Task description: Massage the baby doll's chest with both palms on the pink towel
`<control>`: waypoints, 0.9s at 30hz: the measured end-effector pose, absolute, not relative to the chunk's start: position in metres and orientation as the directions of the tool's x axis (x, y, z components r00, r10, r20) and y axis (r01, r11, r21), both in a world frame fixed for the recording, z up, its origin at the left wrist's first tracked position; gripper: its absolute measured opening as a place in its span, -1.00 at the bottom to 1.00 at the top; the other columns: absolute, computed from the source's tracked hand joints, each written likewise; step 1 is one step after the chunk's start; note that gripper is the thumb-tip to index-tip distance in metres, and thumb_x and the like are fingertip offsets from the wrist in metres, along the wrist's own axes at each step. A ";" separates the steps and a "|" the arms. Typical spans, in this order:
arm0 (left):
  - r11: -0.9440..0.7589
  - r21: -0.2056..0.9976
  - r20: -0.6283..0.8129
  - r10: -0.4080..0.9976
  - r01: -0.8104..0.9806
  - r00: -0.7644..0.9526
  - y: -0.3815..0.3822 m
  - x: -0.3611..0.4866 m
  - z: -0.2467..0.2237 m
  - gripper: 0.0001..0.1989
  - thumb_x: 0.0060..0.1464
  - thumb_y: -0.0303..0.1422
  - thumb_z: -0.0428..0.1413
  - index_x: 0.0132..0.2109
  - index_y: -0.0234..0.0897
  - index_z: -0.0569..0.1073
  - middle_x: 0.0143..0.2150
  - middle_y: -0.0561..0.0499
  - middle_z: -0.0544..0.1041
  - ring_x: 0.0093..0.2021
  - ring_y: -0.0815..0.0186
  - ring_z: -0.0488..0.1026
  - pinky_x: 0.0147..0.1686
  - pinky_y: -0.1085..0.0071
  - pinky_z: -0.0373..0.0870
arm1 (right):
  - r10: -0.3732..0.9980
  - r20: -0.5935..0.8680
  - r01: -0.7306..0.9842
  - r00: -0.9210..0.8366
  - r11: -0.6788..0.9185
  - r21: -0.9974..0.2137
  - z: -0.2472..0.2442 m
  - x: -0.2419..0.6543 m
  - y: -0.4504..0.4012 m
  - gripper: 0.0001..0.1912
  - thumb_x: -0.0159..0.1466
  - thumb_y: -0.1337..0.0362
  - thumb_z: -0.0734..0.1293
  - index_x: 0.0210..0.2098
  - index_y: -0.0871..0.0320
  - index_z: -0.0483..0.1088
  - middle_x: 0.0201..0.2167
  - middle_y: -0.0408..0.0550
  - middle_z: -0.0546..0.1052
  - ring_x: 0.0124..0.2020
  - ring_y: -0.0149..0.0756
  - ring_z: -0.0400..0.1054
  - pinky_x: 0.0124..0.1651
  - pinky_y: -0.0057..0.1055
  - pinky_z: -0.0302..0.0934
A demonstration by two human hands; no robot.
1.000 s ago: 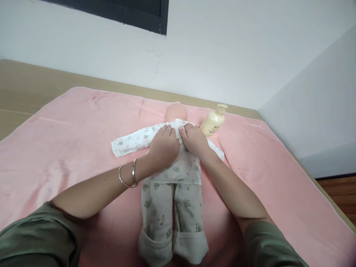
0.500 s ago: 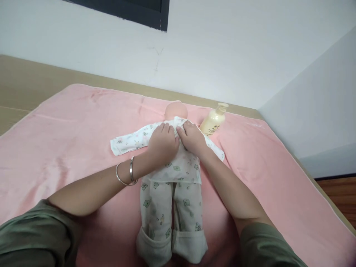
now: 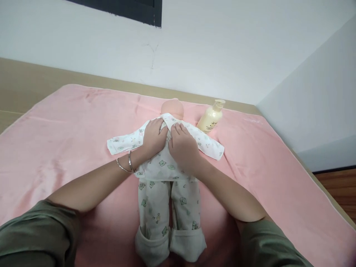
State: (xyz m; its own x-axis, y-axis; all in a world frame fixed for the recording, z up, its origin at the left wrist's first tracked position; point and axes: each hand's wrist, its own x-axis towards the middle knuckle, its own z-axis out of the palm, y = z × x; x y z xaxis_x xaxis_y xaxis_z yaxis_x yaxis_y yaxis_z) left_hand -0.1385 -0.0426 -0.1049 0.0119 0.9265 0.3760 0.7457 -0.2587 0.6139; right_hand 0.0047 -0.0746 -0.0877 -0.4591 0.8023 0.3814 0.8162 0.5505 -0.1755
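Note:
A doll [image 3: 171,108] lies face-up on a pink blanket, its head pointing away from me. It wears a white baby shirt [image 3: 162,170] with small green animal prints and matching pants [image 3: 155,207] with the cuffs turned up. At the chest, my left hand [image 3: 154,137] is closed on the shirt's front just below the neckline. My right hand [image 3: 183,146] sits right beside it, fingers curled over the shirt cloth near the collar. The fingertips are partly hidden against the fabric. Both shirt sleeves stretch out to the sides.
A pale yellow pump bottle [image 3: 210,116] leans on the blanket beyond the right sleeve. The pink blanket [image 3: 264,178] covers a wooden surface [image 3: 33,74] that meets a white wall [image 3: 211,55]. A dark frame [image 3: 139,13] is on the wall.
My right hand has turned over the chest, with its fingers now curled across the shirt front. My left hand has shifted left and away from me. The collar flap lies differently.

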 end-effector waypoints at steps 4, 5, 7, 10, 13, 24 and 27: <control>-0.247 0.659 0.399 0.915 0.710 -0.051 -0.046 -0.135 -0.114 -0.66 0.22 -0.33 -0.10 -0.03 -0.29 0.50 0.04 -0.19 0.59 0.09 0.04 0.46 0.23 0.04 0.35 | 0.856 0.321 0.794 -0.407 0.504 -0.339 -0.086 0.010 -0.049 -0.47 0.36 0.34 0.10 0.24 0.44 0.34 0.34 0.33 0.36 0.42 0.10 0.17 0.48 0.07 0.08; -0.244 0.663 0.401 0.914 0.708 -0.061 -0.046 -0.135 -0.115 -0.62 0.22 -0.32 -0.10 0.03 -0.33 0.50 0.10 -0.21 0.58 0.14 0.03 0.45 0.28 0.03 0.31 | 0.863 0.300 0.790 -0.406 0.497 -0.359 -0.086 0.011 -0.044 -0.45 0.36 0.31 0.11 0.25 0.47 0.32 0.37 0.36 0.31 0.44 0.13 0.13 0.50 0.07 0.03; -0.234 0.665 0.399 0.914 0.709 -0.074 -0.046 -0.135 -0.115 -0.56 0.23 -0.31 -0.11 0.12 -0.37 0.49 0.17 -0.23 0.55 0.20 0.02 0.43 0.33 0.03 0.28 | 0.873 0.272 0.791 -0.406 0.484 -0.374 -0.086 0.011 -0.037 -0.42 0.36 0.27 0.13 0.27 0.53 0.28 0.41 0.43 0.23 0.47 0.18 0.05 0.52 0.08 -0.04; -0.223 0.661 0.391 0.917 0.716 -0.075 -0.045 -0.136 -0.112 -0.55 0.24 -0.32 -0.11 0.15 -0.35 0.48 0.17 -0.20 0.56 0.21 0.04 0.44 0.33 0.06 0.31 | 0.880 0.263 0.803 -0.394 0.469 -0.368 -0.088 0.011 -0.038 -0.38 0.38 0.26 0.10 0.32 0.56 0.20 0.43 0.45 0.18 0.49 0.20 0.00 0.52 0.12 -0.07; -0.225 0.627 0.401 0.914 0.746 -0.061 -0.054 -0.131 -0.110 -0.55 0.26 -0.33 -0.13 0.15 -0.38 0.48 0.16 -0.23 0.56 0.21 0.01 0.45 0.32 0.02 0.33 | 0.874 0.246 0.805 -0.419 0.483 -0.344 -0.087 0.013 -0.038 -0.35 0.39 0.25 0.10 0.34 0.58 0.16 0.45 0.46 0.15 0.51 0.21 -0.04 0.53 0.13 -0.10; -0.285 0.674 0.365 0.931 0.681 0.029 -0.070 -0.122 -0.101 -0.51 0.31 -0.36 -0.19 0.26 -0.32 0.40 0.35 -0.16 0.44 0.40 0.09 0.30 0.46 0.01 0.16 | 0.787 0.232 0.797 -0.572 0.600 -0.069 -0.081 0.012 -0.067 -0.41 0.44 0.38 0.00 0.36 0.64 0.13 0.40 0.55 0.20 0.48 0.25 0.03 0.51 0.20 -0.08; -0.266 0.678 0.350 0.936 0.685 0.017 -0.050 -0.135 -0.101 -0.58 0.29 -0.36 -0.17 0.12 -0.27 0.47 0.19 -0.17 0.55 0.25 0.06 0.42 0.37 -0.02 0.28 | 0.776 0.319 0.813 -0.544 0.581 -0.026 -0.085 0.004 -0.089 -0.42 0.46 0.33 0.04 0.37 0.56 0.17 0.39 0.49 0.24 0.46 0.27 0.07 0.47 0.22 0.00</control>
